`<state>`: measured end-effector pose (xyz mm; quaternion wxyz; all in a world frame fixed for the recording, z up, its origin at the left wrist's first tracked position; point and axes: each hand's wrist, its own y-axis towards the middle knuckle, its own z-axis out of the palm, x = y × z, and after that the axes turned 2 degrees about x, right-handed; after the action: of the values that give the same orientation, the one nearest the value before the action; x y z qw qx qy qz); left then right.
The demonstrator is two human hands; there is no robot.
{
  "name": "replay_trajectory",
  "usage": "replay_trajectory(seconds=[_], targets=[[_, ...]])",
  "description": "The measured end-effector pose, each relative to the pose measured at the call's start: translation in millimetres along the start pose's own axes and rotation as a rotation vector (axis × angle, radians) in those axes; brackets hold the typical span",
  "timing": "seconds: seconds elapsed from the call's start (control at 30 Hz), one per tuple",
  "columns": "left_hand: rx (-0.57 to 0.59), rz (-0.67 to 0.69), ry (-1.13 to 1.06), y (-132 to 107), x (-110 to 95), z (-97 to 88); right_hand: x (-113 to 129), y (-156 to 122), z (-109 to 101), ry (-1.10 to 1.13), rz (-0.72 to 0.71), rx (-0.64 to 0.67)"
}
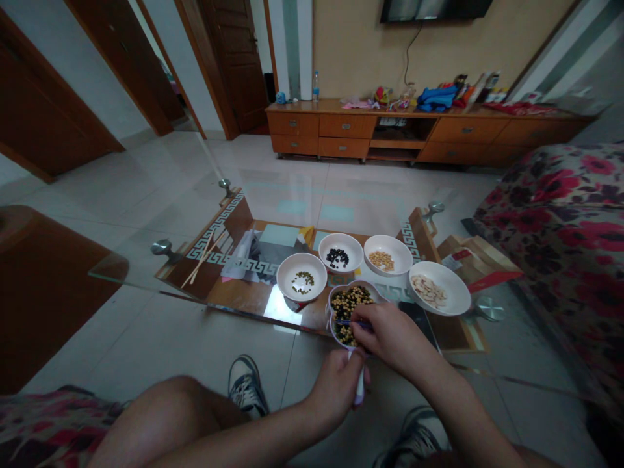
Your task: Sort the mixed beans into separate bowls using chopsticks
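Observation:
A flower-shaped bowl (375, 291) with a pale handle (359, 389) holds mixed dark and yellow beans (351, 300). My left hand (336, 383) is closed around that handle. Over the beans, my right hand (383, 331) pinches a thin blue-purple stick-like tool (347, 322), its tip among the beans; its exact kind is unclear. Behind stand white bowls: one with small green beans (302, 282), one with black beans (338, 258), one with yellow beans (382, 260). To the right, another white bowl (458, 296) has pale flat pieces (429, 290).
The bowls stand on a glass-topped table (131, 260) with metal fittings. A pair of wooden chopsticks (202, 260) lies at the left. Beside the right bowl is a brown paper bag (480, 260). A flowered sofa (565, 195) is on the right, a wooden cabinet (346, 127) beyond.

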<state>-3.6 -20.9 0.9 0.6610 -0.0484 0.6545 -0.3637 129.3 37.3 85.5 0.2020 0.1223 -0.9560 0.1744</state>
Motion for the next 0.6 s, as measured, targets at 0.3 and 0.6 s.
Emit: replay_trajectory(seconds=[0.3,0.6], targets=[[0.0,-0.015,0.017,0.6,-2.6,0.0,1.4,-0.9,-0.9,0.0,0.015,-0.005],[0.006,-0.01,0.009,0.1,-2.2,-0.5,1.0,-0.4,0.9,-0.016,-0.009,-0.013]])
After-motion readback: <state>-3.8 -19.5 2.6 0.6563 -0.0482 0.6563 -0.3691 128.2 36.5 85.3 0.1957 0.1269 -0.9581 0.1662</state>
